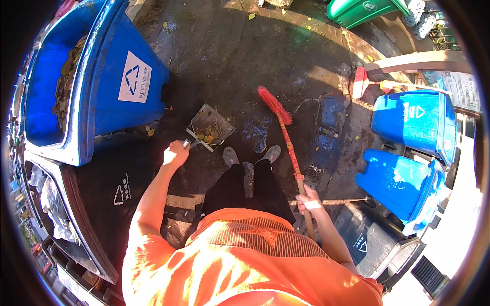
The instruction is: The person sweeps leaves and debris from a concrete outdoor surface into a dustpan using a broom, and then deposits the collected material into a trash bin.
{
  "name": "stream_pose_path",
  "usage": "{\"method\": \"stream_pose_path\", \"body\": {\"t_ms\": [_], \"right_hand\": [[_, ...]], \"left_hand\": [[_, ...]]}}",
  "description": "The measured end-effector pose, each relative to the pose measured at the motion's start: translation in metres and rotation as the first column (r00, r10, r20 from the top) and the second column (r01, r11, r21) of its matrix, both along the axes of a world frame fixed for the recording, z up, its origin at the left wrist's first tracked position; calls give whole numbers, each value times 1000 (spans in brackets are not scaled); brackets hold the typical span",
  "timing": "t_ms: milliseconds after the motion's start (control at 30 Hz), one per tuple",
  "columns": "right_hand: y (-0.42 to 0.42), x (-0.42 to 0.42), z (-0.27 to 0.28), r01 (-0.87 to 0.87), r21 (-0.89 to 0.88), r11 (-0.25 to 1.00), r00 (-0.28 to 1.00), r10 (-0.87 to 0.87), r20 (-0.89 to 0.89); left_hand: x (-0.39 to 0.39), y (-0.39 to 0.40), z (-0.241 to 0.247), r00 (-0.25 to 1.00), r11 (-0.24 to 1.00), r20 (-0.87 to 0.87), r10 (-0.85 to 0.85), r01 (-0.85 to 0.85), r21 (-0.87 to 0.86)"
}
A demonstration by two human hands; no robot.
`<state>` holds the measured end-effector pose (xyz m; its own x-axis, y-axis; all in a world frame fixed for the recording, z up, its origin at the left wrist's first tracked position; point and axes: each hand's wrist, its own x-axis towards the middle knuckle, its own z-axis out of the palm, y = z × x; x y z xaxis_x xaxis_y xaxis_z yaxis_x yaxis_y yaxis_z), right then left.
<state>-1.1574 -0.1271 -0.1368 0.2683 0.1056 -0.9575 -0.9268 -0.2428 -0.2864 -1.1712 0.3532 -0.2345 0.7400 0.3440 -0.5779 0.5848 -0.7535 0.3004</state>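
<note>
My left hand [176, 154] is closed on the metal handle end of a long-handled dustpan [227, 134], whose pan rests on the ground ahead of my feet with yellow and brown leaves in it. In my right hand [309, 201] is the wooden handle of a broom [273, 103] with red bristles. Red wrapping covers the upper part of that handle below the head. The broom head lies at or just above the ground, to the right of the dustpan and apart from it.
A large open blue bin [111, 91] holding dry leaves stands at left, beside a black bin [111, 187] with plastic bags. On the right are two blue bins [405, 118], a dark bin [367, 233] and another red broom [360, 82]. A green bin [360, 11] stands far ahead.
</note>
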Motion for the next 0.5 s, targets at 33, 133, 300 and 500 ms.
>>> {"method": "stream_pose_path", "body": {"t_ms": [33,133,300,500], "right_hand": [[7,-1,-14,28,16,999,999,-28,-21],[30,-17,-34,179,180,967,976,-151,-157],[46,-18,-15,158,410,898,972,-68,-227],[28,42,21,-192,102,976,970,172,174]], "left_hand": [[-2,-1,-4,1000,999,13,-26,26,27],[-4,-7,-5,997,996,50,-62,59,62],[1,-1,-13,996,995,-22,82,-80,59],[-5,-3,-14,993,990,43,110,-113,80]]}}
